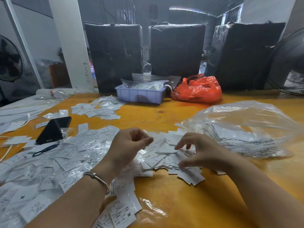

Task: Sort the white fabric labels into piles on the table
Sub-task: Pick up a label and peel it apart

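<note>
While both hands (pixel 164 150) hover half-curled over the labels (pixel 166 155), neither visibly grips one.

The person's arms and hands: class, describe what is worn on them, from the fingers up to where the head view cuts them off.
Both forearms are bare to the frame's edge, with no sleeves or gloves showing. The left hand has a thin silver-coloured bangle round its wrist, with a small clasp-like joint on top. The right hand and its wrist carry nothing. No rings show on either hand.
</note>
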